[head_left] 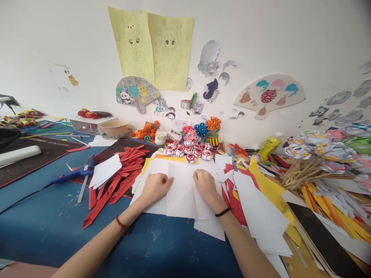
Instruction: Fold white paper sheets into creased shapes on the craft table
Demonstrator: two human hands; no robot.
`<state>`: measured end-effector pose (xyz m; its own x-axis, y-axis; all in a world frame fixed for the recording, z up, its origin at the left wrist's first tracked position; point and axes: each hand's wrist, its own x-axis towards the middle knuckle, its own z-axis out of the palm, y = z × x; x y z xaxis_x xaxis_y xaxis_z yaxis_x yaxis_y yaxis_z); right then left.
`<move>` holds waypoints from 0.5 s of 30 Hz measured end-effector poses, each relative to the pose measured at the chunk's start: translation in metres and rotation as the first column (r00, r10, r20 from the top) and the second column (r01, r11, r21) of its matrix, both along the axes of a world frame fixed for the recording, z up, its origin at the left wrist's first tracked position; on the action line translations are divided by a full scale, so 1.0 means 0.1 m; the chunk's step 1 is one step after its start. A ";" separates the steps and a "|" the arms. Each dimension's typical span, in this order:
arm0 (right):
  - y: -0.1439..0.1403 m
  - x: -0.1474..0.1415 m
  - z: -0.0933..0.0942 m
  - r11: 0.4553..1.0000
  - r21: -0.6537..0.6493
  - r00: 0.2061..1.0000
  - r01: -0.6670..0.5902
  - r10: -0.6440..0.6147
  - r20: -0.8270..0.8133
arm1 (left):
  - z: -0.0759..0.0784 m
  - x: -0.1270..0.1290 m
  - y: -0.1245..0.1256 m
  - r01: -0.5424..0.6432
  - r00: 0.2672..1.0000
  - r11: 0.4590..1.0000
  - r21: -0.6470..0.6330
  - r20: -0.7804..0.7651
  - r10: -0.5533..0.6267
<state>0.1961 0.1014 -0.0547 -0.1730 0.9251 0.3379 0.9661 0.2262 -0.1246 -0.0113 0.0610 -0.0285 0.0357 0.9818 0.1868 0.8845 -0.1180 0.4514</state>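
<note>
A white sheet of paper point(181, 193) with faint creases lies in front of me, on top of other white sheets. My left hand point(156, 187) is closed at the sheet's left edge, its thumb pointing across onto the paper. At the right edge my right hand point(205, 186) has its fingers curled down onto the sheet. Both fingertips are partly hidden, but each hand appears to grip or pin the paper. Just beyond the sheets sit several red-and-white folded paper flowers point(190, 157).
Red folded paper strips point(121, 173) and a blue glue gun point(74, 174) lie to the left. On the right are white paper sheets point(257, 200), a phone point(324, 239), a yellow bottle point(269, 146) and paper flowers point(315, 150). A wall point(246, 23) stands behind.
</note>
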 end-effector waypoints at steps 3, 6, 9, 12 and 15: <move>0.03 0.00 -0.02 1.000 -0.014 1.000 0.007 -0.007 0.008 | -0.02 -0.01 -0.03 0.020 1.000 1.000 -0.017 0.000 -0.020; 0.02 0.00 -0.01 0.999 -0.033 1.000 0.024 -0.023 0.010 | -0.05 -0.07 -0.05 0.024 1.000 0.999 -0.030 0.020 -0.023; 0.01 -0.01 0.00 0.999 -0.041 1.000 0.029 -0.029 0.002 | -0.06 -0.13 -0.08 0.037 0.998 0.999 -0.040 0.059 -0.034; 0.01 -0.01 0.01 0.999 -0.038 1.000 0.027 -0.027 -0.002 | -0.06 -0.13 -0.17 0.045 0.994 0.998 -0.054 0.104 -0.039; 0.01 0.01 0.02 0.999 -0.027 0.999 0.016 -0.017 -0.029 | -0.04 -0.08 -0.28 0.075 0.991 0.994 -0.081 0.120 -0.064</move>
<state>0.1969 0.1027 -0.0527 -0.1477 0.9367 0.3174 0.9656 0.2061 -0.1589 -0.0192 0.0326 -0.0326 0.0873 0.9902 0.1091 0.8161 -0.1339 0.5622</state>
